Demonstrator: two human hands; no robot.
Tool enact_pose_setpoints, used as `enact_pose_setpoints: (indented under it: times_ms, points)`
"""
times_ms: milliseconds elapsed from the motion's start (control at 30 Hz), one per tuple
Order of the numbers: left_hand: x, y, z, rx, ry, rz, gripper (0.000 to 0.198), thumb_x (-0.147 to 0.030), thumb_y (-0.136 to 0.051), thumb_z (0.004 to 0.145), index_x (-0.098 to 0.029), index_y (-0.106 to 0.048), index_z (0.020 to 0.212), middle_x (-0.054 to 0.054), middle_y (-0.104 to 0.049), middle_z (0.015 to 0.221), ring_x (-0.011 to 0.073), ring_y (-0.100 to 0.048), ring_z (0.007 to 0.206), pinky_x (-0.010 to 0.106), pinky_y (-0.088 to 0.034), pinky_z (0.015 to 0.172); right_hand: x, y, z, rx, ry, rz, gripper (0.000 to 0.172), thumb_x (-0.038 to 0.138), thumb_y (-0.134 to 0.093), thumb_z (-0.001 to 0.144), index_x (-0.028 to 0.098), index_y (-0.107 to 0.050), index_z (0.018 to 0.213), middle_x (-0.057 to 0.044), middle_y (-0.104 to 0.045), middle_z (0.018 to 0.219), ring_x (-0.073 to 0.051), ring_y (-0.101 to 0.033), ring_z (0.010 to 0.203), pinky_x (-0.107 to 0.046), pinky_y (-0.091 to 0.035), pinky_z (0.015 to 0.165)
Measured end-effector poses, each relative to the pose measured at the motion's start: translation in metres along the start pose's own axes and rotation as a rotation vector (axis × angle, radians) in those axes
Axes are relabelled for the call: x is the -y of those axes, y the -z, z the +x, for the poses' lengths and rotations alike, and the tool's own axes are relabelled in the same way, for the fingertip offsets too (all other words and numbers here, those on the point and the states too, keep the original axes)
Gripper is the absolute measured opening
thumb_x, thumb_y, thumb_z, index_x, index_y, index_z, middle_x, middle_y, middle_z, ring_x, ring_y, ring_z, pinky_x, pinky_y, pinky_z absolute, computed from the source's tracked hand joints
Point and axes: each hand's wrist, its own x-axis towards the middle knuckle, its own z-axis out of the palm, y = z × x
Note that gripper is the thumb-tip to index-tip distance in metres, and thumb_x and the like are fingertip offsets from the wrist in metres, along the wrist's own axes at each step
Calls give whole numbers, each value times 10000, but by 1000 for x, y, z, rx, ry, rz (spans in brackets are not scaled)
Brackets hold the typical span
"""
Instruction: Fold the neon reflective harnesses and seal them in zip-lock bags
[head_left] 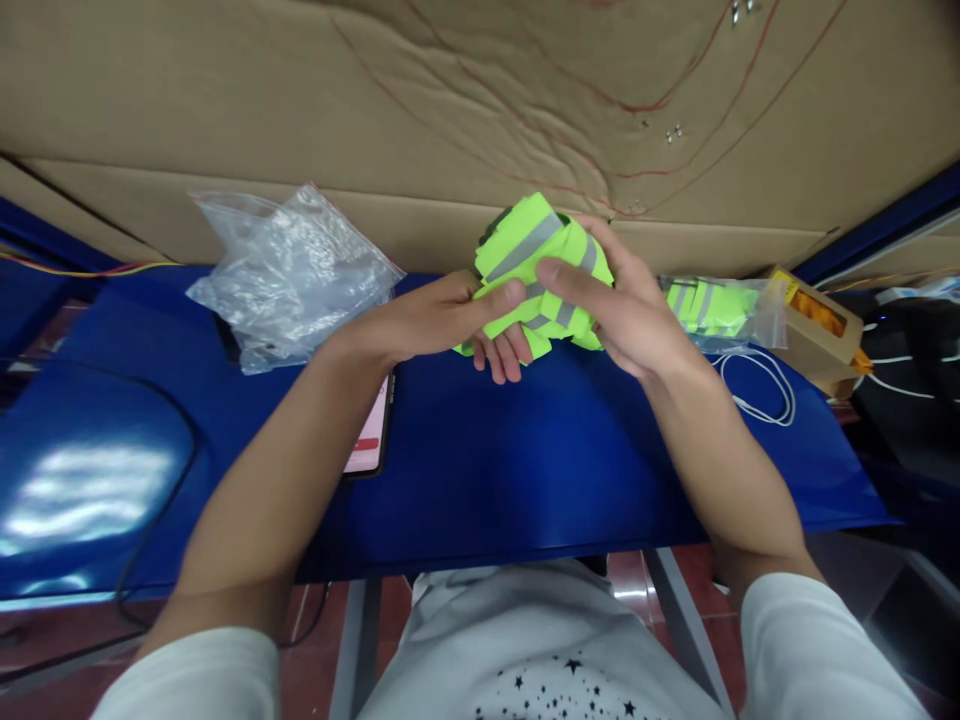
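A bundle of neon yellow-green straps with silver-grey reflective stripes (525, 240) is held up above the blue table. My left hand (457, 318) grips its lower left, thumb on top and fingertips showing beneath. On the right side, my right hand (619, 300) clasps the same bundle, its thumb pressed over the front. The straps look folded or wound in several layers; a dark patch shows at the upper left edge. Part of the bundle is hidden behind my thumbs and palms.
Clear plastic bags (300, 275) lie at the left, near a phone (371, 440) partly covered by my forearm. Right of my hands are a bagged neon strap bundle (712, 306), a white cable (784, 395) and a cardboard box (817, 335). Brown board (300, 90) stands behind the blue table (525, 480).
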Motion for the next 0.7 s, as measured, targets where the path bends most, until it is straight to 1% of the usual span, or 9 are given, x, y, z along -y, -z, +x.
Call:
enact_pose_setpoints:
  times_ms: [67,133,233,333,367,467,567,633,700]
  points:
    - [-1,0,1,-106,-22,70,749,-802,-481,929,-123,-765,790,127,-765,683,197,-712,549,241,-535,486,-3,1,2,35,-83,122,459,548,-755,840,306,-634,1209,8,-750,1113,-211,-722,1038,-341,-615,874]
    - [-1,-3,2,-225,-54,120,710,-794,-538,907,-129,-747,770,99,-732,625,177,-675,507,226,-489,452,-8,2,6,76,-132,198,478,595,-741,827,296,-649,1189,-8,-760,1101,-223,-733,1023,-350,-629,830]
    - [2,-10,4,-372,-198,79,688,-797,-622,851,-130,-756,953,106,-765,777,216,-724,665,251,-525,555,-16,2,10,142,-172,278,486,658,-660,859,262,-683,1138,-31,-773,1043,-231,-745,1023,-367,-638,828]
    - [4,-18,5,-414,-298,-36,776,-814,-686,785,-154,-712,1192,135,-778,1032,295,-748,916,305,-573,703,-20,4,11,188,-212,338,527,694,-596,882,233,-691,1120,-42,-773,996,-239,-752,1017,-386,-645,819]
    - [4,-21,6,-417,-305,-61,788,-812,-699,777,-166,-697,1229,135,-774,1059,302,-747,924,319,-576,713,-19,4,10,203,-221,361,542,700,-610,869,226,-690,1121,-50,-773,993,-247,-754,1009,-391,-648,810]
    - [4,-28,8,-426,-294,-110,745,-809,-674,805,-195,-681,1226,113,-766,997,263,-733,784,333,-566,662,-14,3,4,221,-212,422,579,636,-776,763,234,-661,1164,-61,-770,1020,-270,-758,973,-398,-655,776]
    - [10,-33,14,-513,-294,-176,678,-819,-617,843,-203,-681,1118,81,-732,875,232,-701,722,325,-553,616,-7,-4,-2,84,-159,428,634,440,-893,697,315,-580,1234,5,-754,1053,-239,-750,949,-388,-656,776]
    - [15,-35,18,-642,-304,-188,622,-799,-625,854,-212,-676,1053,79,-724,906,251,-715,846,332,-574,677,-4,-10,-4,-66,-97,346,581,400,-893,709,332,-580,1194,30,-742,1057,-217,-737,970,-379,-647,826]
    - [19,-38,22,-783,-318,-165,568,-753,-684,839,-222,-668,1041,87,-727,1044,277,-702,1056,348,-590,817,-4,-14,-4,-204,15,208,501,426,-880,727,309,-628,1144,14,-731,1115,-216,-712,1059,-374,-621,921]
